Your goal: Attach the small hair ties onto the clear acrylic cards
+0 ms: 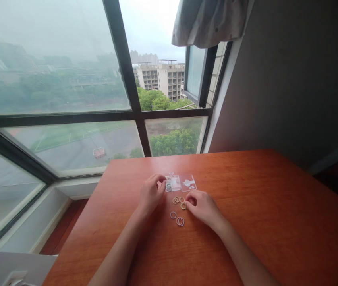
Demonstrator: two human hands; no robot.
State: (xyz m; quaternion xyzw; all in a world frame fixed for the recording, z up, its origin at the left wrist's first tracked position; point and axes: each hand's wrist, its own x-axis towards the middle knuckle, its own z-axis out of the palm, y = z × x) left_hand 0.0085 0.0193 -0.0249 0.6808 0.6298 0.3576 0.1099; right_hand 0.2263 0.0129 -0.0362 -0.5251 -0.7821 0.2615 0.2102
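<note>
Several small rings (178, 200) lie loose on the brown wooden table (246, 222) between my hands, some yellow, some pale. My right hand (202, 205) rests on the table with fingers curled, its fingertips pinching a yellow ring (183, 205). My left hand (151, 193) is curled at the left edge of a small clear plastic box (173, 183), fingertips pinched beside a dark green ring (169, 186) in it. The box's clear lid (188, 183) lies flat just right of it.
The table stands in a corner against a large window (67, 99) with dark frames (127, 71). A dark wall (290, 79) rises at the right, and a grey curtain (207, 20) hangs above. A white sill (76, 186) lies at the left.
</note>
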